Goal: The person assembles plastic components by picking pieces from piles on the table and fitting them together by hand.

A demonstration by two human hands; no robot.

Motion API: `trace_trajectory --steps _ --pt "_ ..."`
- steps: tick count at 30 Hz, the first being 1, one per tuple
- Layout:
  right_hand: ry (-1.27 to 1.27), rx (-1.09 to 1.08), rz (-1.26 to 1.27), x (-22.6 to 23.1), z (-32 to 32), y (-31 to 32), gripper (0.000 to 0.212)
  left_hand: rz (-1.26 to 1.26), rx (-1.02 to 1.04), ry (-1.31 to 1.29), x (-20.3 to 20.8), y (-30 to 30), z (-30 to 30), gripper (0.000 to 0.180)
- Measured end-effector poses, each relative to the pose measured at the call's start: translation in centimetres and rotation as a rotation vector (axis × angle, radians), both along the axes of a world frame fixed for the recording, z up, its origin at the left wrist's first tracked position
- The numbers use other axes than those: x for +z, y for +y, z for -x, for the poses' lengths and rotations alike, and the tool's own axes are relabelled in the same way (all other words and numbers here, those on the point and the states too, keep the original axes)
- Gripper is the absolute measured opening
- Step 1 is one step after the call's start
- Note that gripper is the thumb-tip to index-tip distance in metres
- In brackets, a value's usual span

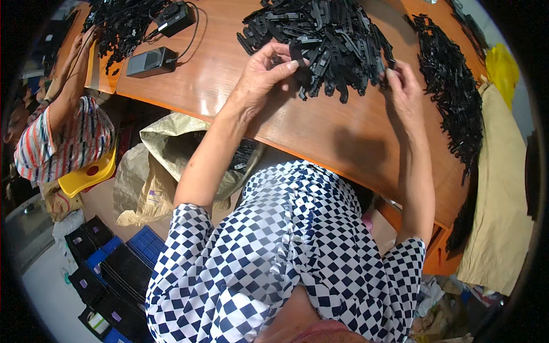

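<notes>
A large heap of narrow black plastic parts (334, 43) lies on the wooden table in front of me. At the heap's left side, my left hand (264, 71) is closed, with a short black plastic strip (296, 52) pinched between thumb and fingers. My right hand (405, 88) is at the heap's right edge, its thumb and fingertips pinched together on a slim black plastic part (390, 56). The lower end of that part is hidden by the fingers.
More black parts (449, 86) form a long band along the table's (217, 86) right side. A black box-shaped device (151, 62) with a cable and power adapter (175, 19) stands at left. An open woven sack (171, 134) sits below the front edge. Another person (66, 137) works at far left.
</notes>
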State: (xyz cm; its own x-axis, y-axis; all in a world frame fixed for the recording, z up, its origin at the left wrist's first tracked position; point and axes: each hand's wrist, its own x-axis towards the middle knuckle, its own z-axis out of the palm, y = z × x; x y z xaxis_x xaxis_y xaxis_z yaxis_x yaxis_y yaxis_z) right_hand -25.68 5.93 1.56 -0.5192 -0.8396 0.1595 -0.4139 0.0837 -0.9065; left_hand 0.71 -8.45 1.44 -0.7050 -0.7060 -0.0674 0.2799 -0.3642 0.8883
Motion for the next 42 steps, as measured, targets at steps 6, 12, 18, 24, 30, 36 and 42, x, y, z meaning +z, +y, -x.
trace_trajectory --steps 6,12,18,24,30,36,42 --pt "-0.059 -0.072 -0.019 -1.2 2.7 0.1 0.022 -0.165 -0.123 0.081 0.5 3.7 2.5 0.023" --pt "-0.281 -0.178 0.056 -0.2 3.8 3.3 0.019 -0.192 -0.249 0.065 0.5 6.2 5.4 0.027" --pt "-0.516 -0.163 0.201 0.7 2.4 5.4 0.02 -0.138 -0.255 0.003 1.0 7.6 7.4 0.025" --pt "-0.597 0.058 0.03 1.3 -6.2 5.5 0.023 0.046 -0.136 -0.078 0.0 7.8 7.6 0.028" --pt "-0.514 -0.081 0.132 0.7 -9.3 4.4 0.019 0.308 -0.038 -0.208 -0.2 7.9 6.9 0.029" --pt "-0.503 -0.161 0.198 0.1 -10.8 3.7 0.015 0.6 0.078 -0.234 -0.5 8.5 6.6 0.03" --pt "-0.365 -0.168 0.211 -1.0 -12.1 3.3 0.011 0.421 0.091 -0.144 -1.0 8.4 5.9 0.027"
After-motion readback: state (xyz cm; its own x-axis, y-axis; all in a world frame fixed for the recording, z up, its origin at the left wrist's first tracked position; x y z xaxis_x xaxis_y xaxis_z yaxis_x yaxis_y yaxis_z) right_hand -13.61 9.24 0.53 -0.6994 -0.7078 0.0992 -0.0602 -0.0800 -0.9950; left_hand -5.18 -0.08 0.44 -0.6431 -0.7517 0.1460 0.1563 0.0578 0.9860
